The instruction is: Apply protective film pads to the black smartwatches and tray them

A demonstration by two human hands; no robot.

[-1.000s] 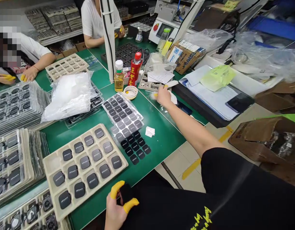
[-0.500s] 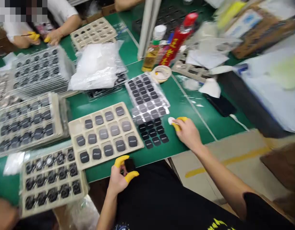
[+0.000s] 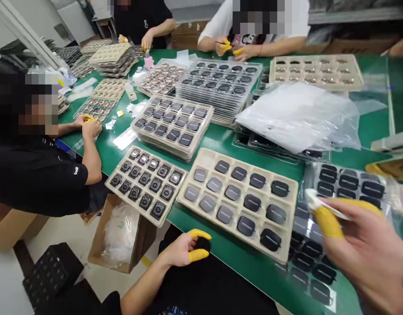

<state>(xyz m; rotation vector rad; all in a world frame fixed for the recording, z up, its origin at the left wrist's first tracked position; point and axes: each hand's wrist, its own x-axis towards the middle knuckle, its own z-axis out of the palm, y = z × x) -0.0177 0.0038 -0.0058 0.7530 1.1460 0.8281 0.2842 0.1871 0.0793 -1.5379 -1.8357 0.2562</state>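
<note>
My left hand (image 3: 188, 250) is by the table's front edge, yellow covers on its thumb and a finger, closed around a small dark square piece (image 3: 203, 244). My right hand (image 3: 368, 249), also with yellow finger covers, pinches a thin white strip with a wad-like end (image 3: 314, 199); its exact kind is unclear. It hangs over several dark rounded-square pieces (image 3: 321, 291) at the right. Between the hands lies a beige tray (image 3: 201, 208) of dark rounded-square plates, one pocket vacant at its upper left. Beside it sits another tray (image 3: 162, 222) with black square watch-like parts.
Stacked trays (image 3: 188, 153) stand behind, with clear trays (image 3: 217, 116) farther back. White plastic bags (image 3: 300, 118) lie on dark trays. Co-workers sit at the left (image 3: 40, 175) and across the table. A cardboard box (image 3: 139, 245) with plastic bags is below the table's edge.
The view has swung left, bringing more co-workers into sight. My right hand now looms larger, near the tray's right side, still pinching the white thing. My left hand keeps its dark piece.
</note>
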